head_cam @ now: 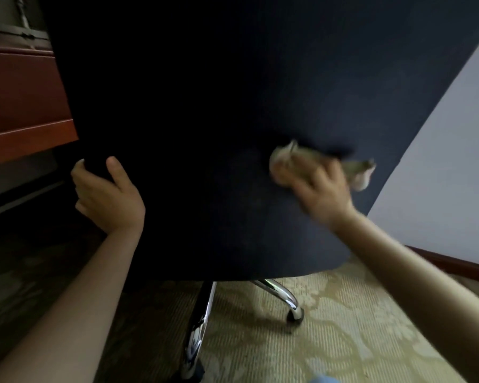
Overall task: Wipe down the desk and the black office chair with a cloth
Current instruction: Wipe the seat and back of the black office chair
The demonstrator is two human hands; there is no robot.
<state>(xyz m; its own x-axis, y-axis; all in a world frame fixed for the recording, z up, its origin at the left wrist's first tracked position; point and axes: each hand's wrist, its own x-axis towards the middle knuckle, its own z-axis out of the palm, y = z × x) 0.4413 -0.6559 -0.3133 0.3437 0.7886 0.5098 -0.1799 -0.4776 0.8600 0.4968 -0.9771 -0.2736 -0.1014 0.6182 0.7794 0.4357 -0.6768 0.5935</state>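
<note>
Head view, the only one.

- Black office chair [233, 106]: its back fills most of the frame, rear face towards the person; dark woven fabric; lower edge curved.
- Left hand [108, 194]: closed round the chair back's left edge; thumb lies on the rear face, fingers wrap round the edge and out of sight behind it; firm grip, forearm bare.
- Right hand [321, 189]: lies on the rear face of the chair back, well to the right of the left hand and at about the same height; cloth [361, 175] is under it, held against the fabric; hand is smeared by blur, so I cannot tell whether the fingers lie flat on the cloth or curl round it.
- Cloth: pale, beige-grey, bunched; one lump shows past the fingertips, up and to the left of the hand; a second end sticks out to the hand's right, near the chair back's right edge.
- Desk [20, 100]: reddish-brown wood, above and to the left of the left hand; its front edge runs just beside the chair's left edge; touching or not, cannot tell.
- Below both hands, under the chair back: chrome legs [197, 335] of the base; one caster [295, 316] rests on a patterned beige carpet [343, 327].
- Right of the right hand: pale wall [440, 161]; dark red-brown skirting [454, 264] along its foot.
</note>
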